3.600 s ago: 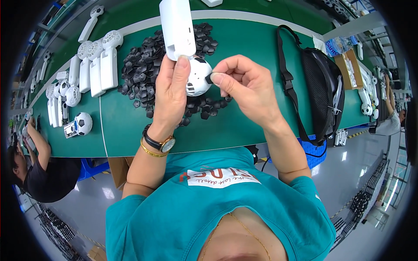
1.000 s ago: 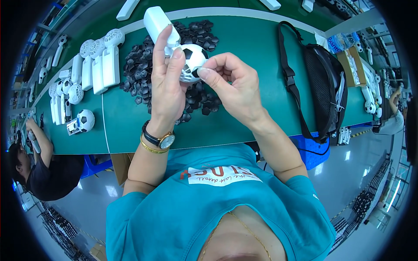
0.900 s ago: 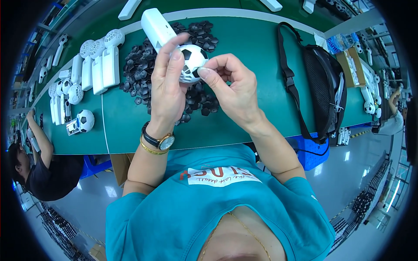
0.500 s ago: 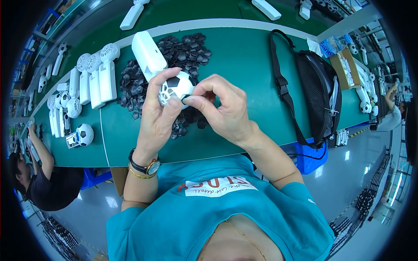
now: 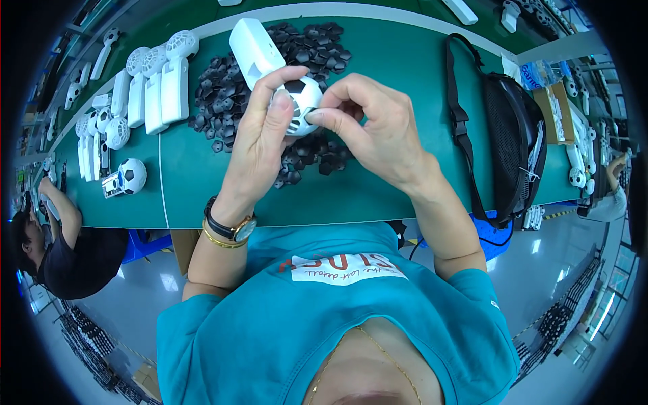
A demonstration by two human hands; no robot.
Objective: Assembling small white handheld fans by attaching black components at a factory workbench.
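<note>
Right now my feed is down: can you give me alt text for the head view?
Both hands hold a white handheld fan over a green table: the left hand grips its round head while the right hand pinches a small dark piece against it. A pile of dark pieces lies beneath, more white fans to the left and a black bag to the right.

the handheld fan (image 5: 273, 64) looks like smooth white plastic with a slight sheen, and the dark pieces (image 5: 307, 50) heaped behind it look like matt black plastic. the table (image 5: 378, 81) has a matt green mat, and the black bag (image 5: 516, 145) looks like woven cloth and mesh.
</note>
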